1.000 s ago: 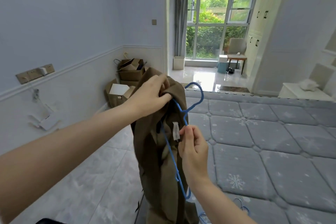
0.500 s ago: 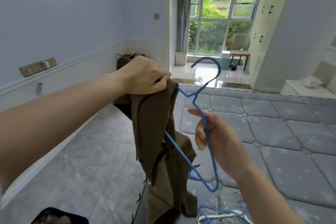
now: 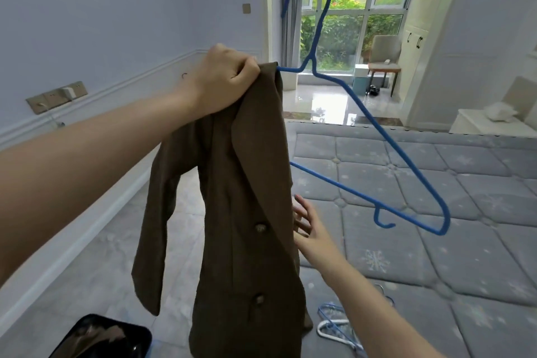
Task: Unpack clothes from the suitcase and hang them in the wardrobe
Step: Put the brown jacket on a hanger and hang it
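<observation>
A brown jacket (image 3: pixel 241 212) hangs full length from my left hand (image 3: pixel 223 81), which is clenched on its shoulder together with one end of a blue wire hanger (image 3: pixel 374 131). The hanger's left arm is inside the jacket; its hook points up and its right arm sticks out bare over the bed. My right hand (image 3: pixel 308 227) is lower, fingers spread, touching the jacket's right edge and partly hidden behind it. An open black suitcase (image 3: pixel 98 337) shows at the bottom left corner. White wardrobe doors (image 3: pixel 421 23) stand at the far right.
A grey quilted mattress (image 3: pixel 436 197) fills the right half. Spare blue and white hangers (image 3: pixel 337 325) lie at its near edge. A chair (image 3: pixel 383 55) stands by the window (image 3: pixel 354 9). A white nightstand (image 3: pixel 491 122) sits at far right. Grey tiled floor (image 3: pixel 96 264) runs along the left wall.
My left hand has lifted the jacket and hanger higher, and the jacket now hangs open and straight. My right hand let go of the hanger and dropped to the jacket's edge.
</observation>
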### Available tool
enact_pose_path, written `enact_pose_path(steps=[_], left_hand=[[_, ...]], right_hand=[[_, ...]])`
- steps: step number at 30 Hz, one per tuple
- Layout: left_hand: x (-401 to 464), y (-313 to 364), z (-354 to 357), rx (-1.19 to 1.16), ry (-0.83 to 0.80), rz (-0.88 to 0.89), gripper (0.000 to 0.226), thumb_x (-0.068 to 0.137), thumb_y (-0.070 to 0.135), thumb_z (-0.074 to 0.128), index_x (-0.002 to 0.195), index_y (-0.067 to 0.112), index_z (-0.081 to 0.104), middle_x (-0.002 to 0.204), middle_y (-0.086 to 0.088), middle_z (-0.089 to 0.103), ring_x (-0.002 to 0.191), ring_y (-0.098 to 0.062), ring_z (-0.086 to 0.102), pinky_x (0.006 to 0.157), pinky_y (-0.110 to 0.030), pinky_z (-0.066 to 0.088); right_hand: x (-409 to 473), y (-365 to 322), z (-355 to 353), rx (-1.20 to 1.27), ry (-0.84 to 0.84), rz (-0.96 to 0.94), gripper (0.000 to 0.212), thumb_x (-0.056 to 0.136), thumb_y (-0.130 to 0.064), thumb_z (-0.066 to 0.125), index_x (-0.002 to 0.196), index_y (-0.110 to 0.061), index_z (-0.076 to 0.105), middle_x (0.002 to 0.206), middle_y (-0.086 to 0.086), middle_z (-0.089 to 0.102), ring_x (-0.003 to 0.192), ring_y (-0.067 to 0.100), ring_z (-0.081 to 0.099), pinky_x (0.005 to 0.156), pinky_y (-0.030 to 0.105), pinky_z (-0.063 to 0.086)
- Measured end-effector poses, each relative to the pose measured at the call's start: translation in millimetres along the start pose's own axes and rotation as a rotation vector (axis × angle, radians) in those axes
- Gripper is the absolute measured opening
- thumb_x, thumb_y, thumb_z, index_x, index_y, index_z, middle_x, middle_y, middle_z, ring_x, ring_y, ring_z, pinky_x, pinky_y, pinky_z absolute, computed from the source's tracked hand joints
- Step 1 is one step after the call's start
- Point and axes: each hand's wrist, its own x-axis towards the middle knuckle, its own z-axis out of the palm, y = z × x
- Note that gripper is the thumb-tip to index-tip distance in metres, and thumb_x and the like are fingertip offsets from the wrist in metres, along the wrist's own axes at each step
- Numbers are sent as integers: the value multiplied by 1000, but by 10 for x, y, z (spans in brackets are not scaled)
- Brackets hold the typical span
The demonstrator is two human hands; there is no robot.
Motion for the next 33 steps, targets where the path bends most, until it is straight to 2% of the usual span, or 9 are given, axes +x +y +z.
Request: enact_pose_path(steps=[3, 6, 13, 16, 19, 24, 27, 31, 33], left_hand=[[-37, 24, -16, -20, 9, 16, 55, 88, 42, 27, 63, 2, 56, 58, -14, 49, 54, -17, 42, 53, -23, 31], [-113, 59, -96, -48, 20, 35, 57, 87, 41, 27, 60, 0, 56, 55, -16, 47, 51, -15, 41, 52, -26, 32], [-380, -239, -374, -64, 73, -93, 49, 99, 35, 32, 53, 16, 37, 51, 0, 34, 47, -6, 40, 51, -16, 29], [-506, -446, -503, -82, 91, -223, 57, 105, 37, 35, 59, 5, 40, 61, -8, 37, 53, -10, 34, 56, -16, 31], [-615, -578, -610, -15, -1, -181, 80, 90, 65, 35, 67, -10, 49, 64, -18, 43, 58, -12, 34, 56, -22, 31], [-728, -685, -672, 28, -50, -189, 95, 73, 89, 35, 67, -4, 56, 64, -26, 51, 61, -25, 43, 60, -32, 33], [-787, -695, -659, 59, -48, -159, 80, 73, 90, 35, 62, 14, 57, 56, -7, 52, 62, -15, 49, 58, -25, 33], [-855, -692, -568, 161, 16, -124, 36, 81, 79, 42, 71, 50, 61, 59, 14, 59, 63, 1, 56, 58, -25, 39], [-877, -697, -485, 265, 85, -138, 43, 84, 74, 43, 81, 40, 70, 55, 13, 54, 57, -7, 53, 54, -31, 39]], right_hand=[[158, -35, 161, -213, -18, -78, 106, 54, -80, 72, 143, -55, 21, 156, -15, 29, 142, 15, 32, 115, 52, 33], [318, -15, 140, -270, -13, -10, 117, 55, -73, 75, 150, -48, 11, 157, -7, 32, 142, 22, 35, 112, 54, 37], [351, -30, -235, -365, -4, -167, 31, 79, -32, 79, 107, -29, 66, 98, -10, 69, 92, 2, 65, 80, 18, 53], [240, -209, -484, -403, 42, -322, 12, 83, -35, 74, 94, -33, 70, 87, -13, 69, 84, 3, 65, 76, 26, 52], [188, -392, -690, -506, 127, -457, 25, 83, -47, 70, 87, -23, 73, 82, -3, 65, 80, 13, 64, 73, 34, 54], [154, -778, -966, -785, 163, -548, 17, 85, -25, 73, 98, -33, 66, 87, -11, 61, 79, 5, 59, 74, 26, 55], [140, -1079, -1131, -835, 207, -599, 35, 78, -37, 76, 109, -24, 71, 86, -1, 62, 77, 16, 59, 67, 34, 55], [37, -1532, -1198, -642, 322, -600, 17, 76, -26, 82, 89, -35, 75, 77, -10, 70, 77, 11, 67, 70, 34, 57], [-23, -1714, -1140, -589, 304, -542, 10, 80, -27, 79, 88, -32, 76, 79, -9, 72, 80, 10, 68, 76, 38, 58]])
